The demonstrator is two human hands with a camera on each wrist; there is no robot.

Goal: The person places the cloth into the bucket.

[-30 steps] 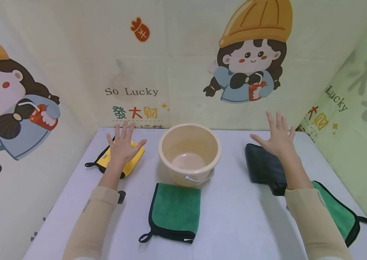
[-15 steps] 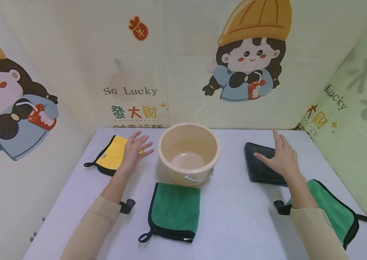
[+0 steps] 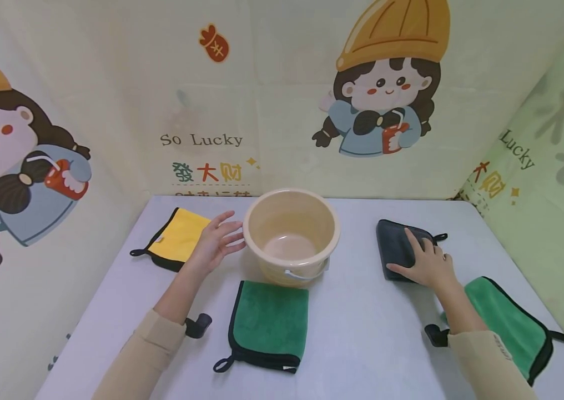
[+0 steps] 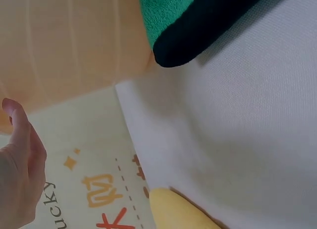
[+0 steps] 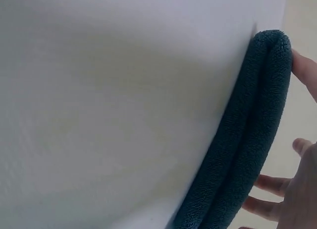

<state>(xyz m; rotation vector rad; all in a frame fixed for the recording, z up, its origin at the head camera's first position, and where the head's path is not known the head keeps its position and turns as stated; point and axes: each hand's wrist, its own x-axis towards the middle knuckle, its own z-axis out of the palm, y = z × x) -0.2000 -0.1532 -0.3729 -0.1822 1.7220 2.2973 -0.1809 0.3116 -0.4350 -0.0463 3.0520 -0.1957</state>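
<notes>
A cream plastic bucket (image 3: 289,269) stands upright at the middle of the table. Beside its left rim is my left hand (image 3: 216,241), fingers slightly bent and fingertips at the rim; whether they touch cannot be told. In the left wrist view that hand (image 4: 22,164) appears at the left edge, close to the bucket wall (image 4: 69,45). My right hand (image 3: 429,264) rests with spread fingers on a folded dark blue towel (image 3: 394,244). The right wrist view shows the thick folded edge of this towel (image 5: 242,135), with fingertips (image 5: 270,182) against its far side.
A folded green towel (image 3: 269,325) lies in front of the bucket. A yellow towel (image 3: 182,233) with black trim lies behind the left hand. Another green towel (image 3: 507,322) is partly under the right forearm. A printed cloth wall (image 3: 282,111) rises behind the white table (image 3: 357,333).
My left hand has moved right, from above the yellow towel to the bucket's rim. My right hand has come down onto the dark blue towel, its spread fingers now bent.
</notes>
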